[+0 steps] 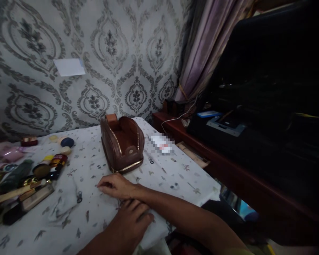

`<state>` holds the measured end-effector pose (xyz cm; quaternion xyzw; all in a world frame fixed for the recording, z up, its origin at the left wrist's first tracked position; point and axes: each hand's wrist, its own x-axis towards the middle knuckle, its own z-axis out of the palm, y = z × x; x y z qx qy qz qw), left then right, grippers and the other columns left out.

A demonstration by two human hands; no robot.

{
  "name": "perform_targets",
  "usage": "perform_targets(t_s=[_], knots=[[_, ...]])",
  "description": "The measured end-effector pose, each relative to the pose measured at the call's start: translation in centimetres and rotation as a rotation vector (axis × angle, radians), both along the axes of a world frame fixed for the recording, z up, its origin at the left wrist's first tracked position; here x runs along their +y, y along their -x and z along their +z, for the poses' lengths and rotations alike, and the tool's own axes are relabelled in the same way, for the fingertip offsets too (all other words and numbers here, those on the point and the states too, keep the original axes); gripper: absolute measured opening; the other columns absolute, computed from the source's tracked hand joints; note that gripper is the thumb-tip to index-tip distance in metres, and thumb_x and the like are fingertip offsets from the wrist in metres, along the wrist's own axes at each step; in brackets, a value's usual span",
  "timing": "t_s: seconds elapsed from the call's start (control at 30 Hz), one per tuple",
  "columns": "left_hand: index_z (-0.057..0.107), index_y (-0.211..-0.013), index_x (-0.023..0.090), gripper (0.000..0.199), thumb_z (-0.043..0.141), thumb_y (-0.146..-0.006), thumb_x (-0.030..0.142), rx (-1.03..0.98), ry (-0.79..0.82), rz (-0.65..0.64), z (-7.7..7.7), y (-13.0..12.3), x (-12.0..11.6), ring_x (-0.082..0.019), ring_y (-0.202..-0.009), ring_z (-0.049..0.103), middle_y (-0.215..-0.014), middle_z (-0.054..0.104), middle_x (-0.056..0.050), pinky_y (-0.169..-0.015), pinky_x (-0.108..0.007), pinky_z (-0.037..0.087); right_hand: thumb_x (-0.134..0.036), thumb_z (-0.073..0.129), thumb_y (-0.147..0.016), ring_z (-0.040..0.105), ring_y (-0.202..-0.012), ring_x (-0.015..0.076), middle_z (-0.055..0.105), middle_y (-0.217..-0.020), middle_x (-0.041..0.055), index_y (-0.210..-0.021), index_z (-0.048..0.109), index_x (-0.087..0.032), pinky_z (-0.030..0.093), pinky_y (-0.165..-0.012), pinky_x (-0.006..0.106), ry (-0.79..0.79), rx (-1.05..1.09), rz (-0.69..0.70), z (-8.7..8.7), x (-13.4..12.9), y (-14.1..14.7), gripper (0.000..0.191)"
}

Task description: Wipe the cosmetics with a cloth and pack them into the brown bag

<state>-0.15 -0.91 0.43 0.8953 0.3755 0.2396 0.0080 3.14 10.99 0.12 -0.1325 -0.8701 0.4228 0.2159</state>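
Bottles (pixel 16 176) and small cosmetics lie in a cluster on the left side of the table (pixel 87 170); a dark round case (pixel 67 142) sits at the cluster's right edge. A sheet of paper (pixel 70 68) is on the wall above. The right hand (pixel 118 186) is empty, its fingers loosely curled, just in front of the brown bag (pixel 127 159); contact cannot be determined. The bag stands upright on the table, unzipped. The left hand (pixel 135 217) is empty, palm down, fingers against the right forearm. A white cable (pixel 175 119) crosses the red shelf at right.
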Motion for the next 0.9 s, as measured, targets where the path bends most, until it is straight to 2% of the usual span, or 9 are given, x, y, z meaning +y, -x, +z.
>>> perform_targets(t_s=[0.17, 0.23, 0.4, 0.47, 0.57, 0.7, 0.8, 0.9], knots=[[0.058, -0.109, 0.020, 0.020, 0.054, -0.090, 0.018, 0.102, 0.090, 0.019, 1.3, 0.4, -0.4, -0.018, -0.100, 0.054, -0.109, 0.063, -0.002, -0.084, -0.033, 0.043, -0.028, 0.056, -0.088, 0.061, -0.071, 0.0141, 0.070, -0.080, 0.0023, -0.095, 0.070, -0.015, 0.046, -0.065, 0.023, 0.040, 0.057, -0.002, -0.1, -0.2, 0.0, 0.020], [0.058, -0.112, 0.022, 0.021, 0.053, -0.091, 0.025, 0.138, 0.121, -0.003, 1.4, 0.7, -0.3, -0.019, -0.106, 0.054, -0.114, 0.062, -0.002, -0.089, -0.035, 0.043, -0.031, 0.054, -0.089, 0.062, -0.074, 0.0158, 0.071, -0.083, 0.0033, -0.094, 0.069, -0.017, 0.047, -0.068, 0.026, 0.025, 0.055, -0.004, 0.1, -0.2, 0.1, 0.022], [0.061, -0.119, 0.023, 0.030, 0.050, -0.094, 0.034, 0.218, 0.134, -0.037, 1.4, 1.7, 0.1, -0.019, -0.117, 0.053, -0.127, 0.059, -0.003, -0.097, -0.033, 0.043, -0.041, 0.052, -0.090, 0.062, -0.074, 0.0184, 0.068, -0.078, 0.0030, -0.093, 0.068, -0.018, 0.047, -0.066, 0.028, 0.061, 0.020, 0.013, 0.9, -0.3, 0.5, 0.028], [0.063, -0.119, 0.022, 0.031, 0.053, -0.092, 0.033, 0.249, 0.127, -0.064, 1.9, 2.1, 0.1, -0.018, -0.116, 0.055, -0.126, 0.061, -0.003, -0.099, -0.030, 0.042, -0.044, 0.051, -0.090, 0.062, -0.075, 0.0190, 0.067, -0.077, 0.0031, -0.092, 0.068, -0.018, 0.047, -0.066, 0.028, 0.082, 0.003, 0.022, 1.1, -0.5, 0.5, 0.031], [0.067, -0.112, 0.017, 0.027, 0.050, -0.093, 0.025, 0.257, 0.134, -0.054, 2.9, 3.4, -0.1, -0.015, -0.107, 0.061, -0.113, 0.069, -0.003, -0.098, -0.024, 0.044, -0.047, 0.050, -0.090, 0.062, -0.077, 0.0205, 0.068, -0.080, 0.0042, -0.092, 0.068, -0.018, 0.048, -0.067, 0.030, 0.092, -0.010, 0.025, 0.9, -0.5, 0.5, 0.033], [0.066, -0.106, 0.013, 0.024, 0.046, -0.094, 0.017, 0.205, 0.083, 0.102, 4.1, 6.7, -0.9, -0.015, -0.098, 0.064, -0.101, 0.073, -0.005, -0.096, -0.026, 0.046, -0.049, 0.049, -0.089, 0.065, -0.081, 0.0228, 0.070, -0.085, 0.0057, -0.091, 0.068, -0.019, 0.050, -0.074, 0.033, 0.117, 0.009, 0.027, 0.7, -0.4, 0.6, 0.035], [0.064, -0.104, 0.013, 0.024, 0.043, -0.095, 0.017, 0.160, 0.011, 0.343, 4.5, 10.0, -2.2, -0.019, -0.102, 0.062, -0.102, 0.071, -0.007, -0.096, -0.033, 0.047, -0.048, 0.047, -0.091, 0.066, -0.085, 0.0236, 0.071, -0.088, 0.0063, -0.093, 0.067, -0.019, 0.050, -0.078, 0.034, 0.122, 0.017, 0.045, 0.7, -0.5, 0.6, 0.035], [0.059, -0.118, 0.017, 0.026, 0.050, -0.094, 0.024, 0.149, -0.043, 0.631, 4.0, 13.6, -3.8, -0.027, -0.120, 0.053, -0.126, 0.062, -0.012, -0.099, -0.046, 0.044, -0.048, 0.047, -0.092, 0.064, -0.082, 0.0224, 0.070, -0.085, 0.0049, -0.091, 0.067, -0.020, 0.049, -0.074, 0.032, 0.097, -0.014, 0.048, 0.7, -0.5, 0.7, 0.035]])
